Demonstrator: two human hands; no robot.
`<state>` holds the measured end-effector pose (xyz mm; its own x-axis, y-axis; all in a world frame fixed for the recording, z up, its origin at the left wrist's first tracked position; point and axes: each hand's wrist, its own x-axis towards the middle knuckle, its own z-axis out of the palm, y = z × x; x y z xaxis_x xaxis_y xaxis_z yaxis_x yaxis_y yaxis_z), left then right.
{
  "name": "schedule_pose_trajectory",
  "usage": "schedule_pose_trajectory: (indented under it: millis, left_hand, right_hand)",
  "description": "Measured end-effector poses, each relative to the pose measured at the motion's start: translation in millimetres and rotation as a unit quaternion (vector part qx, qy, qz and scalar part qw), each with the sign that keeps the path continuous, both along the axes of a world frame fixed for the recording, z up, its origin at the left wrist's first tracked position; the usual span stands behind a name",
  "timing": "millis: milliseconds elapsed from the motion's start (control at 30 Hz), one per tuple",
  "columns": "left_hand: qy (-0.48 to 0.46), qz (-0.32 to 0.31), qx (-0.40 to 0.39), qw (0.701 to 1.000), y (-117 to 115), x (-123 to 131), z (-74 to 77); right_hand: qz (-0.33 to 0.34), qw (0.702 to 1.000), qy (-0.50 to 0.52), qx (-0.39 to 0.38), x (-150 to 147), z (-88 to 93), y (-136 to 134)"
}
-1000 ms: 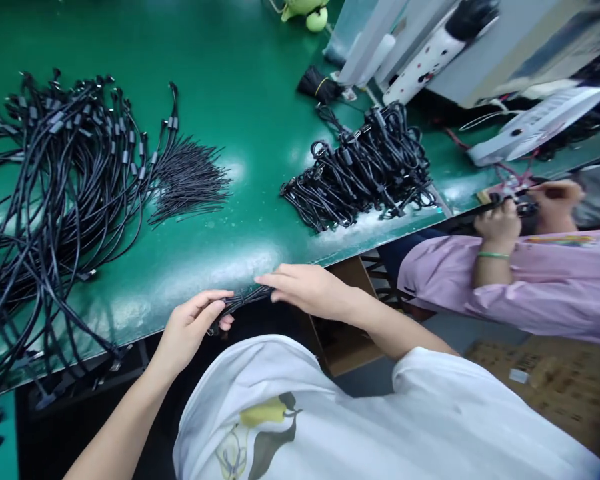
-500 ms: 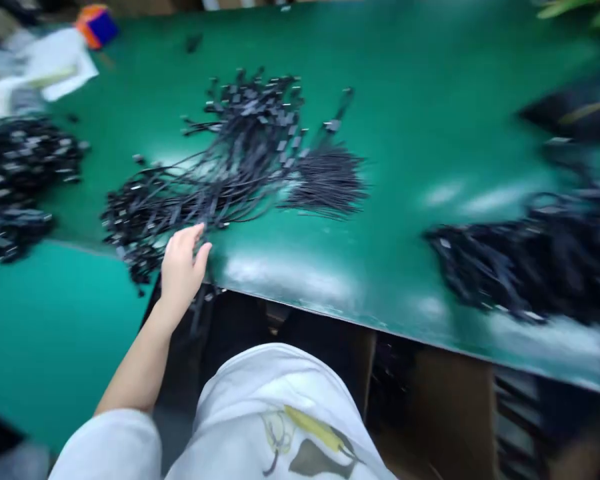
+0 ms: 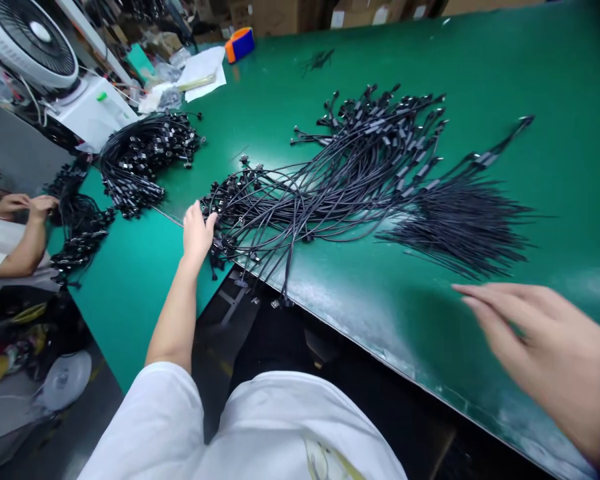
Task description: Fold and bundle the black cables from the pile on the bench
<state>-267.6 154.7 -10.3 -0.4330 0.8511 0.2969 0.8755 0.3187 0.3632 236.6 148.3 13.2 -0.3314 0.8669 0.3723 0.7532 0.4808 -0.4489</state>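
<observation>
A pile of black cables (image 3: 325,200) with small metal-ended connectors lies across the green table. My left hand (image 3: 199,233) is at the left end of this pile, beside the connectors, with thumb and fingers apart. I cannot see anything held in it. A bundle of thin black cable ties (image 3: 460,223) lies at the right end of the cables, fanned out. In front of those ties, above the table, is my right hand (image 3: 545,340), slightly blurred, thumb and forefinger pressed together with nothing visible between them.
Another heap of black cables (image 3: 147,153) lies to the left. Beyond it are a white fan (image 3: 35,40), white papers (image 3: 203,70) and an orange-and-blue tape roll (image 3: 240,45). At far left, another person's hands (image 3: 35,205) work at more cables. The table's front edge (image 3: 380,353) runs diagonally.
The view has swung left, bringing the fan and the other person into sight. My right hand has come into clear view at the right. My left hand is now at the pile's connector end.
</observation>
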Motion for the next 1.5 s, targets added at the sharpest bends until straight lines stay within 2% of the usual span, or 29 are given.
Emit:
schedule_pose_trajectory:
  millis: [67,167,233,300,367,400,467,533,567,633,700,733,800,867,900,1000,1067,1167,1267,1300,1367,1400,1433,1467,1500]
  left_hand:
    - [-0.033,0.005,-0.056,0.998,-5.2,-22.9,-5.8]
    - [-0.047,-0.023,-0.085,0.995,-13.9,-37.0,-12.9]
    - [-0.064,-0.017,-0.044,0.997,-16.7,-35.8,-13.2]
    - [-0.139,0.002,0.061,0.988,-18.8,-29.2,-5.3]
    - [-0.26,-0.004,0.185,0.948,-23.9,-17.8,13.6]
    - [-0.321,-0.03,0.225,0.92,-28.4,-10.3,27.2]
    - [-0.387,-0.105,0.256,0.88,-41.3,7.0,60.8]
    - [-0.415,-0.181,0.258,0.854,-56.5,24.4,97.6]
    - [-0.43,-0.219,0.268,0.834,-63.7,31.6,114.9]
    - [-0.48,-0.27,0.267,0.791,-74.7,40.4,142.3]
    - [-0.541,-0.273,0.235,0.76,-79.9,40.6,155.8]
    - [-0.567,-0.259,0.207,0.754,-80.7,37.8,156.6]
    - [-0.599,-0.218,0.133,0.759,-81.1,28.4,147.5]
    - [-0.607,-0.184,0.054,0.771,-82.5,18.1,129.3]
    - [-0.607,-0.175,0.018,0.775,-84.1,14.0,119.4]
    - [-0.598,-0.185,-0.057,0.778,-91.4,9.3,98.2]
    - [-0.588,-0.202,-0.069,0.78,-97.0,10.1,94.6]
    - [-0.562,-0.215,-0.058,0.796,-104.9,9.6,98.8]
    - [-0.529,-0.208,-0.078,0.819,-111.2,4.7,102.3]
    - [-0.524,-0.202,-0.066,0.825,-112.8,2.7,102.2]
    - [-0.527,-0.2,-0.001,0.826,-114.7,-0.6,100.8]
    - [-0.532,-0.204,0.04,0.821,-115.0,-1.5,99.8]
    - [-0.535,-0.209,0.073,0.815,-114.9,-1.8,98.8]
    - [-0.537,-0.211,0.096,0.811,-114.4,-1.5,97.9]
    - [-0.539,-0.211,0.11,0.808,-113.7,-0.8,97.0]
  right_hand:
    - [0.076,0.996,-0.003,-0.039,-45.1,-6.6,17.7]
    - [0.198,0.976,-0.026,-0.09,-111.1,-7.7,37.0]
    - [0.222,0.967,-0.069,-0.108,-149.7,-4.0,44.1]
    - [0.228,0.963,-0.092,-0.111,-180.3,3.6,47.7]
    - [0.227,0.969,-0.059,-0.076,-202.6,15.7,52.0]
    - [0.217,0.975,-0.023,-0.043,-211.4,22.9,56.2]
    - [0.182,0.982,0.048,0.027,-227.4,37.4,71.7]
    - [0.163,0.983,0.071,0.055,-243.7,49.2,96.7]
    - [0.173,0.983,0.056,0.036,-252.0,53.8,111.6]
    - [0.223,0.974,-0.002,-0.048,-266.6,62.2,142.0]
    - [0.249,0.961,-0.033,-0.115,-275.7,73.0,168.2]
    - [0.229,0.966,-0.007,-0.12,-277.1,80.0,178.5]
    - [0.133,0.982,0.11,-0.08,-273.1,96.9,192.7]
    - [0.057,0.967,0.247,-0.029,-260.9,114.2,196.8]
    - [0.051,0.955,0.291,-0.001,-252.9,121.9,194.3]
    - [0.14,0.941,0.305,0.039,-229.3,137.6,169.8]
    - [0.196,0.931,0.304,0.056,-219.2,141.7,148.8]
    - [0.166,0.895,0.4,0.109,-212.2,143.7,129.2]
    - [0.181,0.905,0.376,0.082,-208.8,150.4,119.6]
    - [0.194,0.903,0.373,0.086,-208.5,153.8,116.4]
    - [0.168,0.887,0.407,0.139,-210.0,159.3,111.3]
    - [0.154,0.897,0.388,0.146,-211.7,160.5,110.5]
    - [0.156,0.926,0.325,0.115,-213.7,160.4,111.7]
    - [0.168,0.959,0.224,0.054,-215.8,159.2,114.9]
    - [0.183,0.976,0.12,-0.009,-217.5,157.4,119.8]
